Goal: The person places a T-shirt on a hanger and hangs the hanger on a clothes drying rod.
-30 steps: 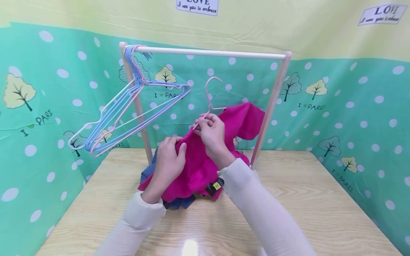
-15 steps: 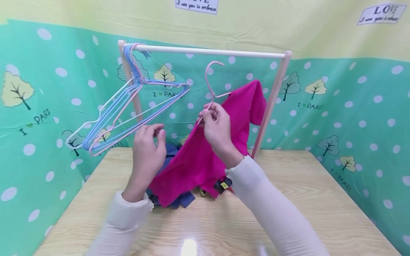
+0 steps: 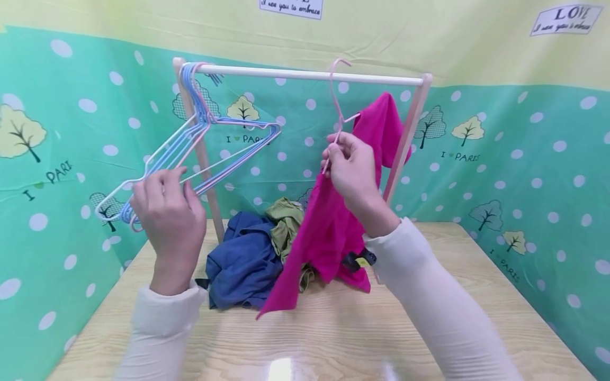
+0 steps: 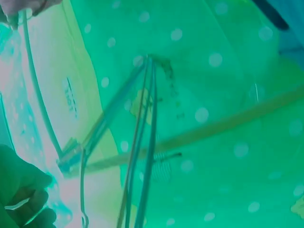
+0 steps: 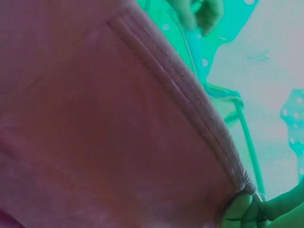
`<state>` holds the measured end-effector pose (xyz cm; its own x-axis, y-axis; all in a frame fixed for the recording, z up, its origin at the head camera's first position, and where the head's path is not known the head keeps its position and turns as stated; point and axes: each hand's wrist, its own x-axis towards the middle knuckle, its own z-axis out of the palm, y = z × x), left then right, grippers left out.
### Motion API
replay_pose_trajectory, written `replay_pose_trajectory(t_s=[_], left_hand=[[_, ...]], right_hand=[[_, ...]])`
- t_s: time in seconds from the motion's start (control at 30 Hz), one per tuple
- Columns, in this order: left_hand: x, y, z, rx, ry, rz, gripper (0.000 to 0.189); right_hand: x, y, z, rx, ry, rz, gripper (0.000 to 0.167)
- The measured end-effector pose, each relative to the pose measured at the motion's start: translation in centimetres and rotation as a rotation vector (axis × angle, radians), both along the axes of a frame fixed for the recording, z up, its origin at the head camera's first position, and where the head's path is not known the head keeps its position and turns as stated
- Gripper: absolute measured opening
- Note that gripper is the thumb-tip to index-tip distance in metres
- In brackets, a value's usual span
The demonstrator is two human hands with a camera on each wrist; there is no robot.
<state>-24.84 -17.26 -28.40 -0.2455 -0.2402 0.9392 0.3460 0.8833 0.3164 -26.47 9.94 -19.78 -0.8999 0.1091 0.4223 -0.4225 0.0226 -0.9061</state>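
Note:
My right hand (image 3: 352, 166) pinches a pink wire clothes hanger (image 3: 338, 95) just below its neck. A magenta short-sleeved shirt (image 3: 329, 222) hangs from that hanger, its lower edge trailing down toward the table. In the head view, the hanger's hook overlaps the white rod (image 3: 286, 75) and its tip shows above it. In the right wrist view, the shirt (image 5: 118, 123) fills most of the frame, with fingertips (image 5: 237, 209) at its stitched edge. My left hand (image 3: 169, 217) is raised, fingers loosely bent and holding nothing, in front of several blue, pink and white hangers (image 3: 200, 114).
The rod belongs to a rack with wooden posts (image 3: 205, 153) standing on the wooden table (image 3: 429, 307). Beneath it lie a crumpled blue garment (image 3: 245, 262) and an olive-green garment (image 3: 286, 222). A dotted, tree-printed curtain (image 3: 514, 132) encloses the back and sides.
My right hand has lifted the hanger and shirt up and to the right, bringing the hook to rod height. My left hand has let go of the shirt and moved left toward the hanging hangers.

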Motion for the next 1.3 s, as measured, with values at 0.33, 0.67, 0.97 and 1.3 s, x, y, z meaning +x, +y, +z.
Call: replay_pose_trajectory(t_s=[0.33, 0.67, 0.97, 1.3], left_hand=[[0.0, -1.8, 0.0, 0.038, -0.082, 0.101, 0.023], [-0.2, -2.5, -0.1, 0.034, -0.119, 0.118, 0.026], [-0.2, -2.6, -0.2, 0.054, -0.128, 0.117, 0.025], [-0.2, -2.5, -0.2, 0.066, -0.132, 0.053, 0.025]], right_hand=[[0.9, 4.2, 2.9, 0.179, -0.094, -0.051, 0.024], [1.8, 7.5, 5.6, 0.321, -0.204, -0.111, 0.035], [1.6, 9.9, 7.3, 0.554, -0.235, -0.17, 0.039], [0.7, 12.4, 8.2, 0.795, -0.234, -0.266, 0.037]])
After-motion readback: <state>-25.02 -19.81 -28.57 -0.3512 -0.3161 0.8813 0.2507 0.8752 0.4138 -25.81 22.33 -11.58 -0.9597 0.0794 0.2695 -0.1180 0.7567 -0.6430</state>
